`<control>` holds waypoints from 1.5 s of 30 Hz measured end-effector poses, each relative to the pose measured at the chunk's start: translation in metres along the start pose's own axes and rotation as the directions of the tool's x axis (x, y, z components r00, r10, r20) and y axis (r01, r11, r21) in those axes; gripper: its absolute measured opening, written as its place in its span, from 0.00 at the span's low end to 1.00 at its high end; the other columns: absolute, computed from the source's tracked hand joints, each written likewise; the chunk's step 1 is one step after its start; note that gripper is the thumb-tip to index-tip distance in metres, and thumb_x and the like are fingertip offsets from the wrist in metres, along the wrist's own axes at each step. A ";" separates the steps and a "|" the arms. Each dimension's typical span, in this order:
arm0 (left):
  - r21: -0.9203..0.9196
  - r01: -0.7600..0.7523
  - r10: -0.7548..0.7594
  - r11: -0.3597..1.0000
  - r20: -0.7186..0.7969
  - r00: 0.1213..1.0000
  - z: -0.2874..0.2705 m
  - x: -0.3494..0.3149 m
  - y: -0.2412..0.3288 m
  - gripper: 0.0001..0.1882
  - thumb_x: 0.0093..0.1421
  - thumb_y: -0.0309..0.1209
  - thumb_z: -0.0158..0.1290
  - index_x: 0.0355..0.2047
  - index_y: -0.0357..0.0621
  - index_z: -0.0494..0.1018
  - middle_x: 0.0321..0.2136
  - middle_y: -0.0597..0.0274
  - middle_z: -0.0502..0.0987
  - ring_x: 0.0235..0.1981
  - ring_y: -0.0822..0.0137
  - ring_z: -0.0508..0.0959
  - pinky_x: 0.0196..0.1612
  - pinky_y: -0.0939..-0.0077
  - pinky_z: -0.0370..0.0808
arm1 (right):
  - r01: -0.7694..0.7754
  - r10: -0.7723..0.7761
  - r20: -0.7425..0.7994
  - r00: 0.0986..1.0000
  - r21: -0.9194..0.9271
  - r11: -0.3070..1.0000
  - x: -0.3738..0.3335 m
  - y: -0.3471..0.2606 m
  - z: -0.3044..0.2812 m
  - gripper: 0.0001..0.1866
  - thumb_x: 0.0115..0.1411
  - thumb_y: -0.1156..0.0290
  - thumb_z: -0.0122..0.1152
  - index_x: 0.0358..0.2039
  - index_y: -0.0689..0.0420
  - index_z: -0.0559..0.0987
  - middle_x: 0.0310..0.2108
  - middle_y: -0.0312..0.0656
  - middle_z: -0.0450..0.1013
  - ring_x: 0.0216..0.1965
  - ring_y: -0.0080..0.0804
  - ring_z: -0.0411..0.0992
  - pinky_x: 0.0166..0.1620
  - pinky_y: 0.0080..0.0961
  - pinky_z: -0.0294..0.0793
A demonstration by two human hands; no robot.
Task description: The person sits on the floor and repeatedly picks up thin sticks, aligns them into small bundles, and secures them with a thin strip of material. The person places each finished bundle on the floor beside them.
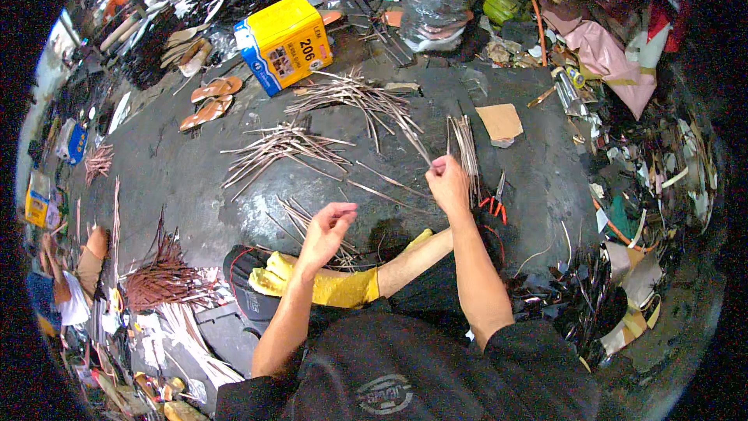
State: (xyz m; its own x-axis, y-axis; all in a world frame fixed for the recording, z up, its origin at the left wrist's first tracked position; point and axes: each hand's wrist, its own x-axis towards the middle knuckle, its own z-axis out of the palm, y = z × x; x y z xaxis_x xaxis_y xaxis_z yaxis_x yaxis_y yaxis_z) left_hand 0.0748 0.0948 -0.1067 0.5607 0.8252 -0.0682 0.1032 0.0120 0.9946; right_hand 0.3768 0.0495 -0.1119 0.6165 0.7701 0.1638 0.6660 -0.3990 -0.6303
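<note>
My right hand (448, 185) is closed, thumb and fingers pinching the near end of a thin grey-brown strip (418, 146) that reaches up and left toward a loose pile of similar strips (351, 100). Just right of that hand lies a neater bundle of strips (463, 144), laid roughly side by side. My left hand (329, 232) hangs over my lap with fingers bent and slightly apart, and nothing shows in it. Beyond it a second loose pile (284, 148) lies on the dark mat (538, 179). More strips (296, 218) lie partly behind my left hand.
Red-handled pliers (495, 204) and a brown card piece (499, 123) lie right of the bundle. A yellow box (287, 43) and sandals (209, 105) stand farther off. Dark red strips (167, 277) lie at left; scraps (623, 249) crowd the right. Another person's arm (56, 265) shows far left.
</note>
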 end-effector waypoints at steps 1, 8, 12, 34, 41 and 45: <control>-0.104 0.058 -0.053 0.993 0.053 0.997 0.008 0.004 0.006 0.14 0.68 0.28 0.52 0.52 0.38 0.75 0.42 0.61 0.81 0.43 0.72 0.78 0.48 0.77 0.74 | -0.050 0.032 0.093 0.995 0.209 0.977 -0.012 -0.013 -0.002 0.14 0.55 0.70 0.67 0.40 0.61 0.77 0.31 0.48 0.78 0.33 0.43 0.78 0.39 0.37 0.78; -0.625 0.251 -0.216 0.739 0.134 0.967 0.026 0.016 0.027 0.17 0.70 0.33 0.52 0.55 0.39 0.73 0.44 0.57 0.80 0.48 0.66 0.79 0.53 0.69 0.77 | -0.326 -0.046 0.461 0.886 0.691 0.645 -0.103 -0.084 -0.004 0.09 0.62 0.79 0.63 0.42 0.63 0.76 0.34 0.37 0.76 0.34 0.20 0.74 0.38 0.19 0.76; -0.639 0.228 -0.192 0.735 0.126 0.973 0.013 0.002 0.025 0.14 0.69 0.29 0.52 0.52 0.39 0.74 0.42 0.58 0.81 0.42 0.67 0.82 0.48 0.71 0.80 | -0.198 -0.107 0.400 0.910 0.648 0.736 -0.119 -0.102 -0.009 0.09 0.61 0.78 0.64 0.42 0.62 0.76 0.34 0.36 0.76 0.34 0.19 0.73 0.38 0.18 0.75; -0.579 0.119 -0.176 0.807 -0.045 0.983 -0.005 -0.032 0.038 0.10 0.70 0.31 0.49 0.45 0.40 0.76 0.37 0.66 0.79 0.39 0.75 0.78 0.44 0.79 0.75 | 0.227 -0.284 0.089 0.955 0.400 0.888 -0.131 -0.126 -0.019 0.08 0.57 0.78 0.68 0.36 0.62 0.78 0.31 0.41 0.76 0.29 0.26 0.76 0.32 0.24 0.77; -0.352 0.180 -0.222 0.919 -0.082 0.972 0.014 -0.041 0.052 0.07 0.68 0.33 0.54 0.40 0.43 0.76 0.31 0.73 0.76 0.30 0.80 0.71 0.35 0.83 0.69 | 0.252 -0.321 0.106 0.941 0.414 0.875 -0.138 -0.134 -0.019 0.08 0.57 0.79 0.68 0.36 0.62 0.78 0.33 0.42 0.76 0.32 0.30 0.77 0.33 0.26 0.77; -0.337 0.188 -0.223 0.922 -0.066 0.973 0.013 -0.042 0.054 0.08 0.70 0.34 0.51 0.40 0.42 0.74 0.32 0.71 0.75 0.26 0.80 0.67 0.30 0.82 0.65 | 0.215 -0.310 0.132 0.942 0.474 0.854 -0.141 -0.129 -0.015 0.07 0.59 0.79 0.66 0.37 0.63 0.78 0.33 0.41 0.76 0.31 0.26 0.76 0.32 0.24 0.76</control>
State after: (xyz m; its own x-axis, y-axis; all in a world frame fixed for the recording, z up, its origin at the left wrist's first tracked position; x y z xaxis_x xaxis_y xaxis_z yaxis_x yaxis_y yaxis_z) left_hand 0.0675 0.0538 -0.0510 0.4679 0.8374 -0.2826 -0.0763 0.3569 0.9310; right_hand 0.2101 -0.0148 -0.0427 0.3187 0.9144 0.2497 0.5016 0.0608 -0.8629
